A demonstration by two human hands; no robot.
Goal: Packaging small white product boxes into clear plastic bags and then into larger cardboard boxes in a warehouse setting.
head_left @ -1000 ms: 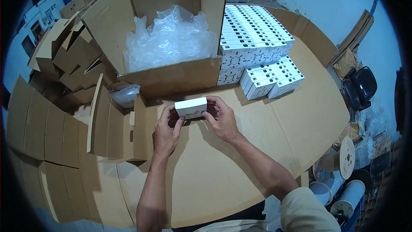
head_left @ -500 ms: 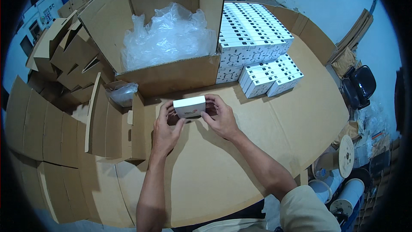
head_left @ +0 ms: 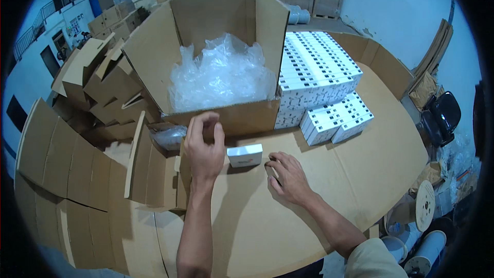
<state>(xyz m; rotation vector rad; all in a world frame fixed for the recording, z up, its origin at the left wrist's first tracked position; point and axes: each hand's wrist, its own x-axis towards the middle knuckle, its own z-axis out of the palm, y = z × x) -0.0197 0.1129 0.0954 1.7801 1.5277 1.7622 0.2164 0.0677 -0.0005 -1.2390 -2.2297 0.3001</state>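
A small white box point(head_left: 245, 155) stands on the cardboard-covered table point(head_left: 324, 195), untouched by either hand. My left hand point(head_left: 205, 149) is raised to its left, in front of the large open carton point(head_left: 239, 117). Its fingers curve forward, the thumb is apart from them, and nothing is in its grasp. Just right of the box, my right hand point(head_left: 289, 177) is low over the table with loosely bent, parted fingers and holds nothing. Crumpled clear plastic bags point(head_left: 221, 77) fill the large carton.
White patterned boxes are stacked in a tall block point(head_left: 321, 69) and a lower block point(head_left: 337, 118) behind the right hand. An open small carton point(head_left: 153, 175) lies left of my left forearm. Beyond the table's right edge are cable spools point(head_left: 424, 206) and a black chair point(head_left: 443, 110).
Both hands have let go of the white box, which now stands on the table. The left hand has lifted away toward the large carton; the right has drawn aside. The view has shifted.
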